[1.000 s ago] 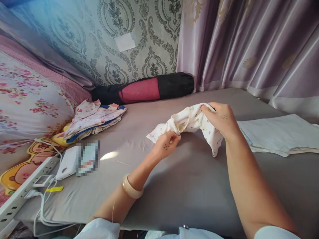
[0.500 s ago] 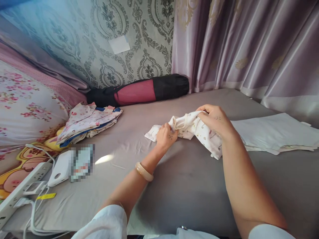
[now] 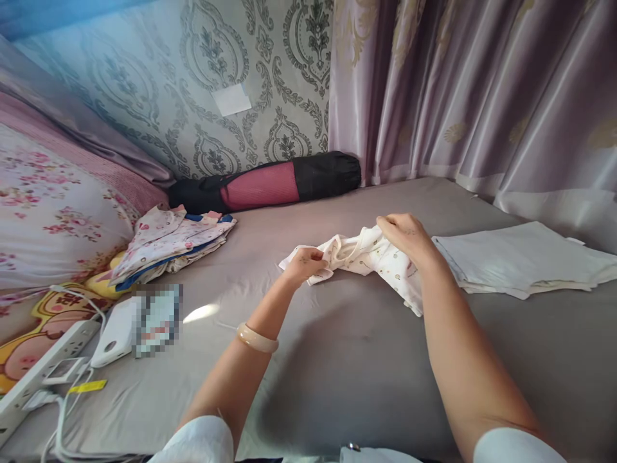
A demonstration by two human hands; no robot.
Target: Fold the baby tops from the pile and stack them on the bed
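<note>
A small white shirt (image 3: 359, 256) with a fine print is stretched between my hands, just above the grey sheet. My left hand (image 3: 305, 263) pinches it near the neckline, with a light bangle on that wrist. At its other shoulder, my right hand (image 3: 401, 233) grips the cloth with curled fingers. The neck opening lies between the hands and faces me. One part of the shirt hangs down beside my right forearm; another sticks out past my left hand.
White folded clothes (image 3: 525, 257) lie to the right. A pile of printed clothes (image 3: 173, 241) sits at the left by a floral pillow (image 3: 53, 206). A power strip (image 3: 48, 363), a white power bank (image 3: 116, 333) and cables are at the near left. A black and pink bag (image 3: 265, 183) lies along the wall.
My left hand has shifted left and let the neckline spread more widely between the hands. The right hand stays on the shoulder. The view has tipped slightly upward.
</note>
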